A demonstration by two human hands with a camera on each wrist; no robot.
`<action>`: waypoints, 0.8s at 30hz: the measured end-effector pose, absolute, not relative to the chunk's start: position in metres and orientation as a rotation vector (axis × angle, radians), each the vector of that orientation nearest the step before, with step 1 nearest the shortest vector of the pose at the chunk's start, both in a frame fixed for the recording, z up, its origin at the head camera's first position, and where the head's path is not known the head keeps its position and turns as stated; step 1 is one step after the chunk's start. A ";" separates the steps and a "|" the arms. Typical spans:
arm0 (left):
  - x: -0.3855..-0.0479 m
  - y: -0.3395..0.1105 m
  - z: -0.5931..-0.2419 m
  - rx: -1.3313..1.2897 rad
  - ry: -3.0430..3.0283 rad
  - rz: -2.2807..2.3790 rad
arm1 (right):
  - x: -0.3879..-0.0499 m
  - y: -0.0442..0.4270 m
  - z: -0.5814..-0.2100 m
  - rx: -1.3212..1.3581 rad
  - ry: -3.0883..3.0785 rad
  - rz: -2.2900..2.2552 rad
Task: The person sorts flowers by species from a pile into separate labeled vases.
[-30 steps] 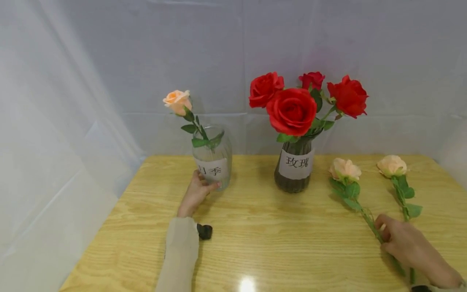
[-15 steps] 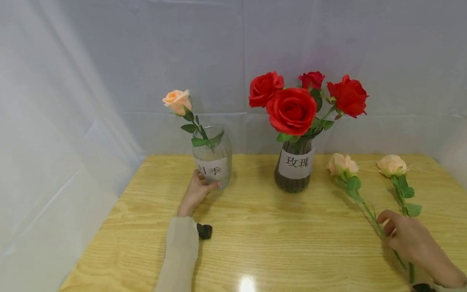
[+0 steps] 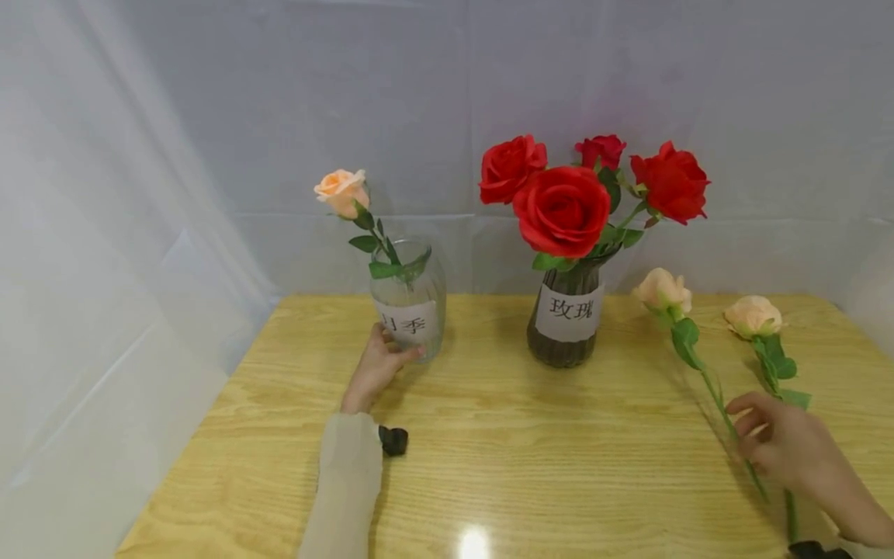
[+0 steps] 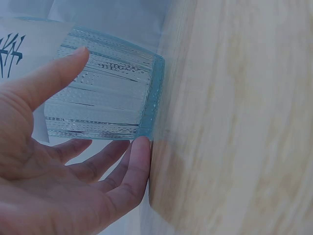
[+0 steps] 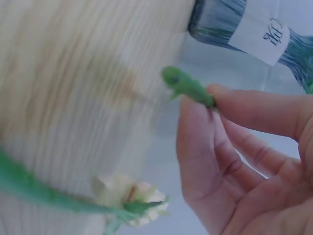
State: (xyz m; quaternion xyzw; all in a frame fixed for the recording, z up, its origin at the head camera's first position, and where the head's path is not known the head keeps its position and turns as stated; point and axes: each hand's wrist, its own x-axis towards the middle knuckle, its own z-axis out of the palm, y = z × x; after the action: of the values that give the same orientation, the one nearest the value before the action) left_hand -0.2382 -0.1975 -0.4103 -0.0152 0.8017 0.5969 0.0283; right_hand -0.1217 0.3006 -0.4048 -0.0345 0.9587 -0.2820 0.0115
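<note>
Two hands, head view: left of the dark vase [image 3: 559,351], the left hand [image 3: 378,368] spreads against the clear vase [image 3: 412,293]; right of the dark vase, the right hand [image 3: 788,444] pinches the nearer peach flower [image 3: 687,335]. Left wrist view: such loosely set fingertips [image 4: 140,147] might let the glass tip if bumped. Right wrist view: so narrow a pinch could let the stem [image 5: 188,88] swivel.

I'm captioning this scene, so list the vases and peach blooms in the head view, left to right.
Cupped peach bloom leaning left, clear round-bodied glass vase, dark grey tapered glass vase, rounded peach bloom whose green stem the right hand pinches, pale peach bloom at the far right.
</note>
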 end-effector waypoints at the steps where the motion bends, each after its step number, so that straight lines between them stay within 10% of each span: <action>1: -0.238 -0.197 -0.410 -0.045 2.475 1.841 | -0.122 0.301 -0.404 -0.077 2.952 -0.951; 13: -0.239 -0.198 -0.411 -0.052 2.477 1.840 | -0.125 0.318 -0.408 0.172 2.240 -1.762; 24: -0.236 -0.197 -0.409 -0.041 2.473 1.831 | -0.130 0.323 -0.430 -0.164 1.553 -2.241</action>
State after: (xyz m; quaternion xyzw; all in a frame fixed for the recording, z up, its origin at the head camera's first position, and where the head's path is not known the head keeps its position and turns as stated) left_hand -0.2364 -0.1973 -0.4091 -0.0132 0.8032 0.5947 0.0323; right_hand -0.1298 0.3226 -0.4303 -0.0588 0.5568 -0.8032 0.2036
